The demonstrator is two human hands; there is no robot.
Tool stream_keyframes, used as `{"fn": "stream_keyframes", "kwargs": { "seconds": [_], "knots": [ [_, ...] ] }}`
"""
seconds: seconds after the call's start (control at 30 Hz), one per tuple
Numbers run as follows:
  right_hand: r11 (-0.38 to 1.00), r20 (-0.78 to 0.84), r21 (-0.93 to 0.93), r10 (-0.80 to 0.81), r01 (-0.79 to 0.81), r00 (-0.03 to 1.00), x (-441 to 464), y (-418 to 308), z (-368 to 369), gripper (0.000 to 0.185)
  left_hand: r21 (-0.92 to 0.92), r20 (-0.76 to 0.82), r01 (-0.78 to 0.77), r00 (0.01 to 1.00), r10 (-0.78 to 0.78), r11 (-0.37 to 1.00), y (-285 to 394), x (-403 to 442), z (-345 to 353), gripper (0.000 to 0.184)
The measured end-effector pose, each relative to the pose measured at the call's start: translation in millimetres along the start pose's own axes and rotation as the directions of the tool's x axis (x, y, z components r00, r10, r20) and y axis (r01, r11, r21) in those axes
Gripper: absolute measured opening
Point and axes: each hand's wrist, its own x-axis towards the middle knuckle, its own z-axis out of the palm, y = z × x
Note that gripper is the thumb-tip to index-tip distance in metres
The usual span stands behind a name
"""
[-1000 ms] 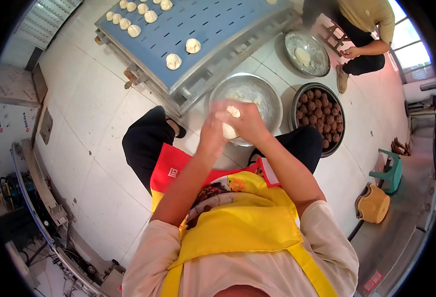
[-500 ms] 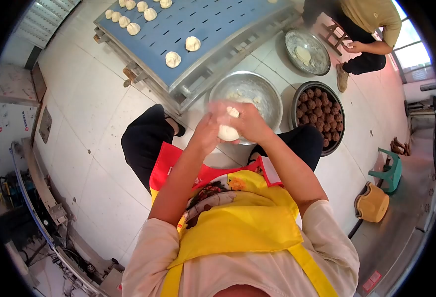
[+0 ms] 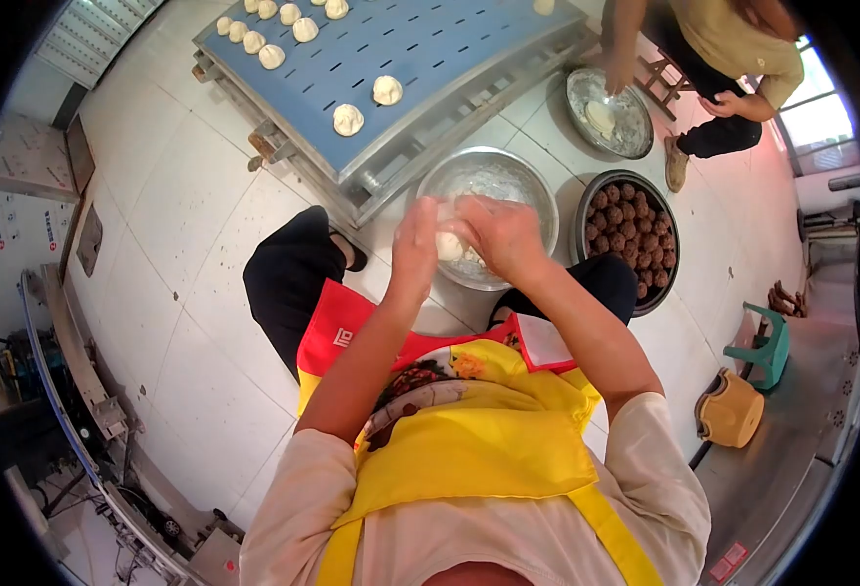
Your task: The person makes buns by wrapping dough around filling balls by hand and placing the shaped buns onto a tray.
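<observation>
A white ball of dough (image 3: 450,246) sits between my two hands, above the near part of a steel bowl (image 3: 537,186). My left hand (image 3: 415,244) closes on its left side. From the right, my right hand (image 3: 500,234) curls over it, fingers bent around the top. Some white dough scraps or flour lie in the bowl behind the hands. Several pleated buns (image 3: 348,120) stand on the blue slotted tray (image 3: 420,44). Right of the steel bowl, a dark basin (image 3: 583,230) holds several brown filling balls (image 3: 635,232).
A co-worker (image 3: 733,59) sits at the upper right, one hand over a second steel bowl (image 3: 642,127) with pale dough rounds (image 3: 600,118). A metal frame supports the blue tray. At the right stand a green stool (image 3: 770,347) and a yellow stool (image 3: 733,408).
My hands have shifted slightly, and less of the dough ball shows between them. The co-worker has leaned in and one hand now reaches to the second bowl.
</observation>
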Motion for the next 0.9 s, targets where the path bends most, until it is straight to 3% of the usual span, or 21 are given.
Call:
{"fn": "stream_keyframes", "kwargs": {
  "seconds": [0.03, 0.1, 0.17, 0.2, 0.27, 0.3, 0.37, 0.4, 0.43, 0.47, 0.5, 0.57, 0.6, 0.67, 0.7, 0.77, 0.8, 0.87, 0.9],
  "knots": [
    [0.999, 0.003, -0.004, -0.044, 0.044, 0.999, 0, 5, 0, 0.021, -0.197, 0.081, 0.209, 0.977, -0.196, 0.958, 7, 1, -1, 0.059],
    [0.987, 0.034, -0.001, -0.162, 0.162, 0.986, 1, 9, -2, 0.018, -0.493, 0.331, 0.586, 0.810, -0.485, 0.643, 23, 2, -12, 0.062],
    [0.954, 0.080, 0.007, -0.300, 0.301, 0.950, 5, 10, -10, 0.018, -0.400, 0.689, 0.725, 0.641, -0.338, 0.561, 6, 4, -27, 0.066],
    [0.964, 0.044, 0.007, -0.264, 0.264, 0.963, 7, 12, -14, 0.017, -0.329, 0.825, 0.780, 0.511, -0.241, 0.532, 1, 5, -29, 0.068],
    [0.983, -0.031, 0.008, -0.184, 0.184, 0.983, 10, 15, -20, 0.015, -0.489, 0.618, 0.504, 0.777, -0.125, 0.712, -13, 3, -20, 0.063],
    [0.987, -0.044, 0.028, -0.155, 0.156, 0.987, 10, 15, -23, 0.015, -0.549, 0.403, 0.273, 0.915, -0.036, 0.790, 10, -9, 2, 0.063],
    [0.991, -0.073, 0.067, -0.108, 0.113, 0.991, 16, 14, -31, 0.015, -0.640, 0.307, 0.160, 0.950, 0.060, 0.752, 17, -8, 5, 0.068],
    [0.982, -0.037, 0.094, -0.158, 0.161, 0.987, 20, 13, -38, 0.015, -0.679, 0.258, 0.101, 0.960, 0.108, 0.727, 22, -8, 7, 0.071],
    [0.971, 0.000, 0.129, -0.203, 0.201, 0.979, 22, 9, -46, 0.015, -0.764, 0.348, 0.237, 0.935, 0.074, 0.601, 29, -8, 1, 0.072],
    [0.956, 0.032, 0.167, -0.248, 0.240, 0.968, 24, 6, -50, 0.015, -0.811, 0.439, 0.367, 0.897, 0.059, 0.455, 35, -7, -6, 0.074],
    [0.950, 0.074, 0.157, -0.284, 0.270, 0.956, 25, 3, -51, 0.015, -0.667, 0.628, 0.574, 0.776, -0.058, 0.475, 34, -2, -14, 0.078],
    [0.933, 0.159, 0.132, -0.354, 0.336, 0.921, 27, 1, -54, 0.017, -0.504, 0.861, 0.795, 0.496, 0.116, 0.338, -3, 16, -19, 0.078],
    [0.940, 0.124, 0.117, -0.334, 0.321, 0.934, 27, 3, -54, 0.019, -0.382, 0.919, 0.879, 0.327, 0.220, 0.285, 0, 18, -15, 0.078],
    [0.955, 0.055, 0.085, -0.290, 0.285, 0.955, 27, 11, -53, 0.021, -0.625, 0.733, 0.546, 0.656, 0.179, 0.558, 4, 13, -9, 0.075],
    [0.974, 0.050, 0.142, -0.184, 0.176, 0.982, 23, 10, -54, 0.019, -0.601, 0.540, 0.226, 0.822, 0.182, 0.767, 21, 5, 3, 0.074],
    [0.967, 0.044, 0.253, 0.016, -0.027, 0.999, 25, 9, -55, 0.017, -0.561, 0.353, 0.023, 0.911, 0.214, 0.828, 31, 7, 5, 0.073],
    [0.970, 0.025, 0.243, -0.034, 0.027, 0.999, 30, 8, -58, 0.017, -0.512, 0.254, -0.069, 0.940, 0.227, 0.856, 36, 8, 7, 0.073],
    [0.964, -0.004, 0.238, -0.122, 0.120, 0.992, 32, 4, -57, 0.016, -0.765, 0.360, 0.313, 0.932, -0.029, 0.563, 62, 0, 1, 0.073],
    [0.970, 0.036, 0.204, -0.142, 0.132, 0.989, 30, 4, -54, 0.014, -0.683, 0.555, 0.556, 0.817, -0.159, 0.475, 56, 10, -7, 0.074]
  ]
}}
